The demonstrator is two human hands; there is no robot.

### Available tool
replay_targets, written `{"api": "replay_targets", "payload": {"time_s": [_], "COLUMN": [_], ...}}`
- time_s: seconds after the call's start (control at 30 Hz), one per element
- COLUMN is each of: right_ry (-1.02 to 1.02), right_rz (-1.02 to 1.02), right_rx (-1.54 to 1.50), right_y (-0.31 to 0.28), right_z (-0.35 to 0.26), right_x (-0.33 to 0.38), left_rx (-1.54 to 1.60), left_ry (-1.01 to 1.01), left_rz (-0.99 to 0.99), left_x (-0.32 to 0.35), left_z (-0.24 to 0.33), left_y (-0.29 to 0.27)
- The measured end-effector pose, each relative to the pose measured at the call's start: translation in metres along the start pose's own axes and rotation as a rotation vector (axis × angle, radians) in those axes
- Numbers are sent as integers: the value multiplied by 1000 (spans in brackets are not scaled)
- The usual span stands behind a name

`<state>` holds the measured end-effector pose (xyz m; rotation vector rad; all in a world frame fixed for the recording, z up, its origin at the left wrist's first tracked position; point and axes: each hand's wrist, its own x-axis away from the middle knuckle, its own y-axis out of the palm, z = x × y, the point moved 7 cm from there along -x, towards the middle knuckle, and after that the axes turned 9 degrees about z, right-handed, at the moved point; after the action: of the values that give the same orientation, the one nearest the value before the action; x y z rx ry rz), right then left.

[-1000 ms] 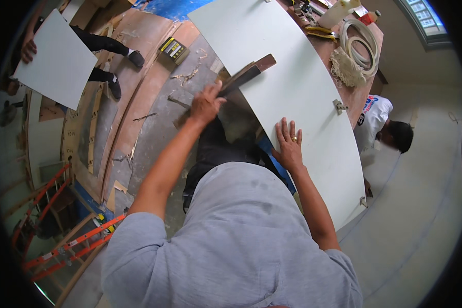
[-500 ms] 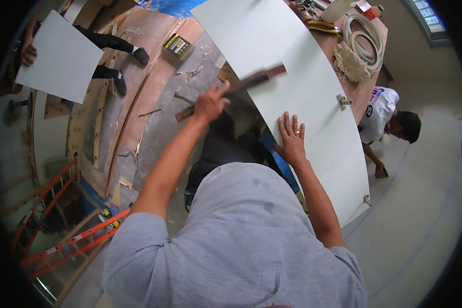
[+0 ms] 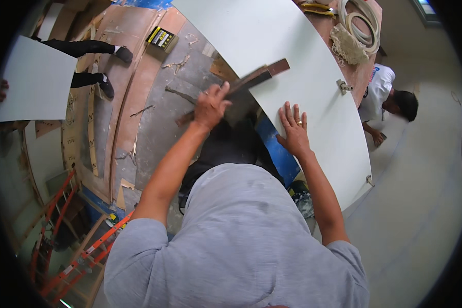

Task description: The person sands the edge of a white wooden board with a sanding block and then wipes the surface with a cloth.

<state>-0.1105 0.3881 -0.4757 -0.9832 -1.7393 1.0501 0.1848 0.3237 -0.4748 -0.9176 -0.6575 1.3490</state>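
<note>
My left hand [image 3: 211,108] grips a long, dark brown bar [image 3: 255,78], straight-sided like a sanding block. Its far end, a lighter brown, lies over the left edge of a large white panel [image 3: 292,56]. The bar's near end is blurred beside my wrist. Flat on the panel, fingers spread and a ring on one of them, rests my right hand [image 3: 294,131]; it holds nothing. Two metal hinges [image 3: 345,87] are fixed along the panel's right edge.
A wooden table [image 3: 362,69] bears coiled white edging [image 3: 363,28] and a bundle of string. A person in a white shirt [image 3: 377,87] bends at the right. Another person at the left holds a white board [image 3: 36,79]. An orange ladder [image 3: 95,251] stands lower left; a yellow-black box [image 3: 160,38] lies beyond.
My view has shifted a little. Both hands keep nearly the same places, the bar still over the panel's edge. The person at the left has moved the board leftward and down in view.
</note>
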Motion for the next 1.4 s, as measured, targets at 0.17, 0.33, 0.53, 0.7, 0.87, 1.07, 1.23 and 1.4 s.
{"api": "replay_targets", "payload": {"time_s": [0.17,0.33,0.53,0.7,0.87,1.07,1.23,1.4], "right_ry": [-19,17,17,226,785,1650,1545,1542], "right_rz": [-3,-3,7,194,726,998,924,757], "right_rx": [31,42,63,48,64,-907,-1467,-1394], "right_y": [-6,-4,-7,-3,19,143,184,191], "right_z": [-6,-4,-4,20,162,311,315,320], "right_x": [-5,-4,0,62,302,604,587,599], "left_rx": [26,126,75,-107,-106,76,122,209], "left_ry": [-48,-25,70,-149,-82,49,229,341], "left_rz": [404,310,83,232,306,251,-77,169], "left_x": [-69,-27,7,-62,-13,113,204,144], "left_z": [-120,-59,-9,-71,-39,114,231,172], "left_y": [-35,-3,10,-32,-6,62,107,92]}}
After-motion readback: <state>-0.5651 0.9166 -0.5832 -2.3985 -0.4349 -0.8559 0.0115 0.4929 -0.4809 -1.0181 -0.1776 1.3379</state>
